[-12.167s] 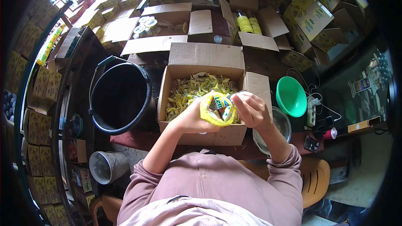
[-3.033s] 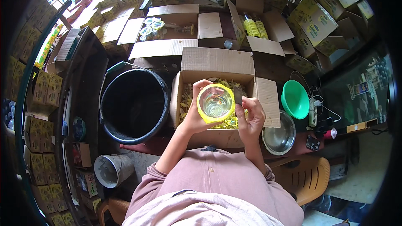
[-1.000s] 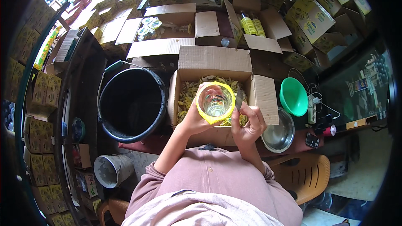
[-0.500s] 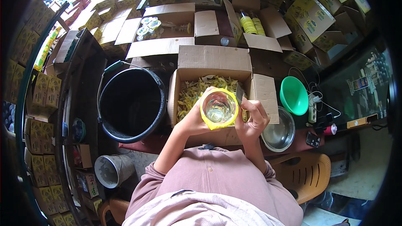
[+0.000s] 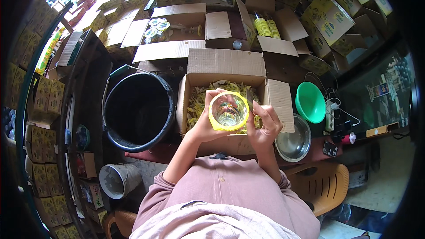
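My left hand (image 5: 202,125) is wrapped round a clear plastic cup (image 5: 228,116) with a yellow rim, its open mouth tipped up toward me. At the cup's right side, my right hand (image 5: 264,127) is closed, thumb and forefinger pinching a thin, dark, flat blade (image 5: 253,97) against the rim. The blade is blurred, and its exact kind is hard to make out. Both hands hover over an open cardboard box (image 5: 226,63) holding a heap of yellow film scraps (image 5: 200,101).
Left of the box stands a black bucket (image 5: 108,106). A green bowl (image 5: 311,102) and a metal bowl (image 5: 294,148) sit to the right. Beyond are an open box of cups (image 5: 168,49) and another box with stacked yellow-rimmed cups (image 5: 267,26).
The cup has shifted slightly left and tilts a little differently in my left hand. My right hand has moved slightly left with it, and the blade shows less clearly.
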A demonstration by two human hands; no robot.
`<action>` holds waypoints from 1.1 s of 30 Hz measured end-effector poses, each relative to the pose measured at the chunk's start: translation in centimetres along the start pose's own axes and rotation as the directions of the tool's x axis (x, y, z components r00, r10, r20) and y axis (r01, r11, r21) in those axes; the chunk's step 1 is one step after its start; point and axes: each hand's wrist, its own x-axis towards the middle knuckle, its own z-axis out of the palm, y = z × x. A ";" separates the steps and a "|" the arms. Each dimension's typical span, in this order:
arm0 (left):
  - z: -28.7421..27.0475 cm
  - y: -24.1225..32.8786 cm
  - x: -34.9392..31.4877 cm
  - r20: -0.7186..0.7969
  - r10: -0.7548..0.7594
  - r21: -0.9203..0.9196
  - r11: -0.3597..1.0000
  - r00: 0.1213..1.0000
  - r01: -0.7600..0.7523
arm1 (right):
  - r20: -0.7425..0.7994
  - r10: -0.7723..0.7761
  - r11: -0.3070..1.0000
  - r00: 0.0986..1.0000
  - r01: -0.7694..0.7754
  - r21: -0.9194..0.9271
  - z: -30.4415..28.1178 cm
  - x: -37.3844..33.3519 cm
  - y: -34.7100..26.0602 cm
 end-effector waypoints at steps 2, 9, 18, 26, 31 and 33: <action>-0.2 -0.6 0.0 -0.012 0.057 0.100 0.993 0.998 -0.056 | 0.000 -0.002 1.000 1.000 0.002 -0.008 0.0 -0.2 0.0; -0.6 -1.0 -0.2 0.068 0.008 0.126 0.992 0.998 -0.016 | 0.000 -0.022 0.998 1.000 0.022 -0.055 0.0 -0.2 0.2; -1.3 0.1 -0.2 0.209 -0.081 0.023 0.997 0.975 0.077 | 0.081 -0.009 0.993 0.997 -0.001 0.122 -0.5 0.6 0.6; -0.1 1.0 0.1 0.073 -0.039 0.021 0.999 0.997 0.037 | -0.010 0.048 0.998 0.999 -0.047 0.050 -0.1 0.6 -0.3; 0.6 2.1 -0.1 -0.054 -0.064 -0.210 0.976 0.996 0.051 | -0.014 0.000 1.000 1.000 0.000 -0.011 0.4 0.6 -0.9; 0.8 1.9 -0.3 -0.075 -0.049 -0.271 0.962 0.996 0.027 | -0.037 0.001 1.000 0.999 -0.001 -0.006 0.4 0.3 -1.2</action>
